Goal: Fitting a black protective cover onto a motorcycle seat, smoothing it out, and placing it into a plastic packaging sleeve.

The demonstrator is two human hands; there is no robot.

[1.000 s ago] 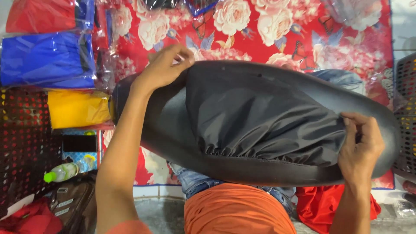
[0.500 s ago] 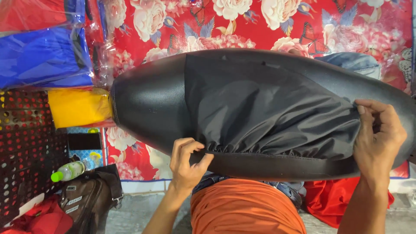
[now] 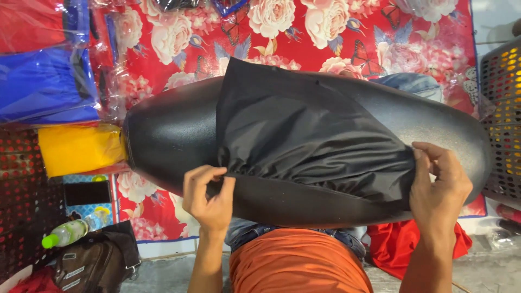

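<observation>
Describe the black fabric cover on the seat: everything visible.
The black fabric cover is thin, matte cloth with a gathered, elastic-looking hem along its near edge. It is draped over the middle of the long black seat, wrinkled, leaving both seat ends bare. Its far left corner stands up in a loose peak. The left hand pinches the hem at the near left corner; the right hand grips the bunched right end.

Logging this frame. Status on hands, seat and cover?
Left hand pinches black fabric cover's gathered near hem. Right hand grips its right end. Cover sits partway over black seat, both seat ends bare. Nothing blocking.
</observation>
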